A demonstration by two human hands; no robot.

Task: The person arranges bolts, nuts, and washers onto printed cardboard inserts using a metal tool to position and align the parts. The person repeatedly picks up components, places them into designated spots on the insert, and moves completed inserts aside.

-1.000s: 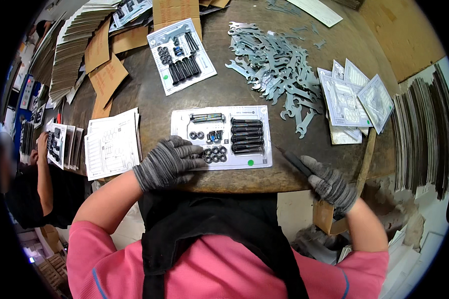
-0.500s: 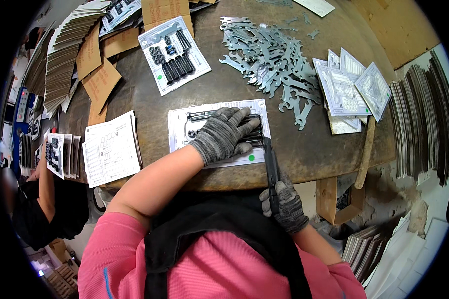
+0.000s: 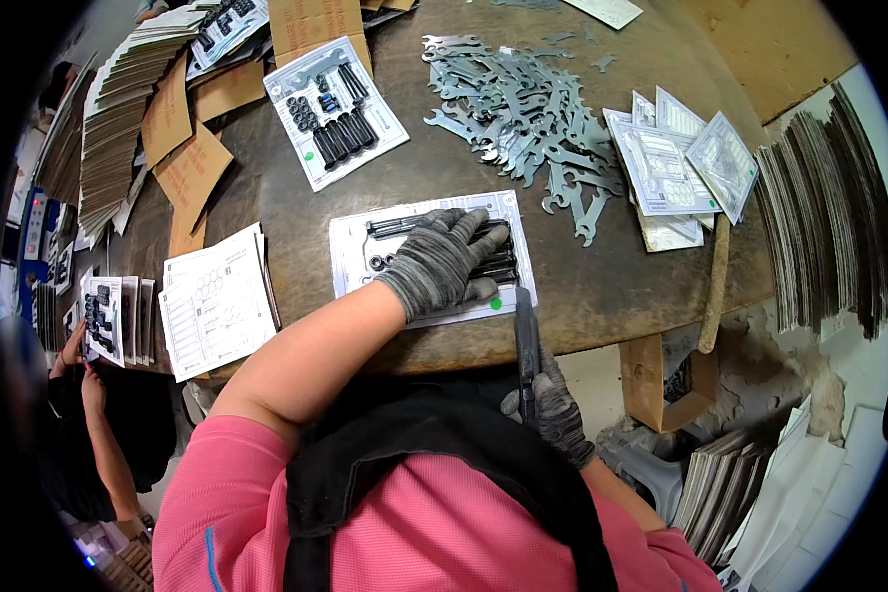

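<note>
My left hand (image 3: 447, 260), in a grey knit glove, lies flat and spread on a white blister card of black bolts and washers (image 3: 360, 254) at the near edge of the brown table (image 3: 612, 286). It covers the card's right half. My right hand (image 3: 551, 409), also gloved, is below the table edge and grips a long dark flat tool (image 3: 525, 335). The tool's tip reaches up to the card's lower right corner.
A second card of black hardware (image 3: 334, 106) lies farther back. A heap of flat grey metal wrenches (image 3: 523, 109) sits at the back right, with clear packets (image 3: 676, 158) beside it. Printed sheets (image 3: 214, 301) lie at left. Cardboard stacks (image 3: 109, 138) line the left. Another person's hands (image 3: 79, 360) work far left.
My left hand has shifted from the card's left side onto its right half. My right hand has come in from the right with the dark tool to the card's lower right corner.
</note>
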